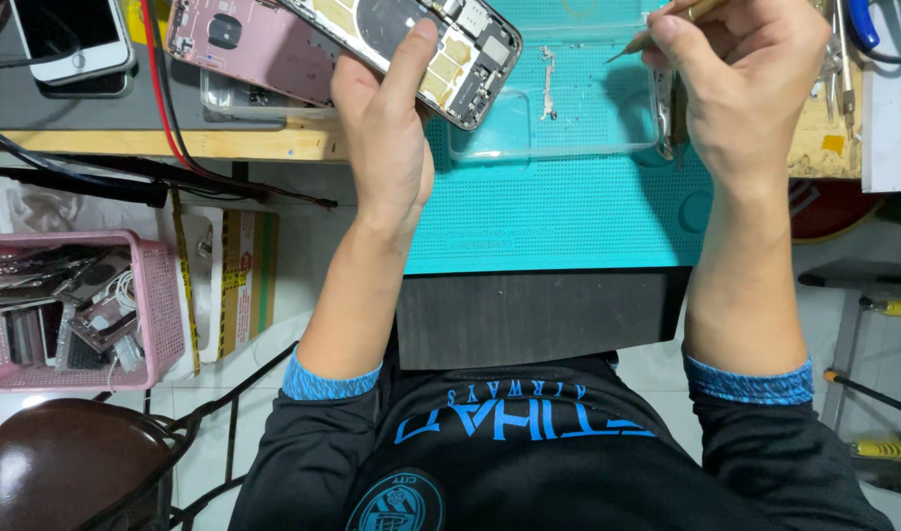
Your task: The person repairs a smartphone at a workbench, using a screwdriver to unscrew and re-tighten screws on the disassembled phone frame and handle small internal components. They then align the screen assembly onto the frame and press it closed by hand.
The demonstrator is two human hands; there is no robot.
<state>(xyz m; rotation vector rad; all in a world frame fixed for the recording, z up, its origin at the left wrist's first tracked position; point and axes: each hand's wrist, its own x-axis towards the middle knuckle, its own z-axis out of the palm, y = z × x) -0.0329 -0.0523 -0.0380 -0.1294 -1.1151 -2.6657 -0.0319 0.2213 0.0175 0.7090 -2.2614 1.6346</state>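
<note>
A pink plastic lattice basket (126,295) of metal scrap sits low left, beside a cardboard box (242,280) with yellow tape. The left hand (387,138) grips an opened phone housing (411,39) above the teal dotted mat (549,216). The right hand (746,79) pinches a slim pointed tool (657,29).

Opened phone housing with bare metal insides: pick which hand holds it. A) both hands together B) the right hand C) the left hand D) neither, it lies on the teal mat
C: the left hand grips the opened phone housing with bare metal insides above the teal perforated mat, thumb across its edge, while the right hand holds only a thin pointed tool.
</note>
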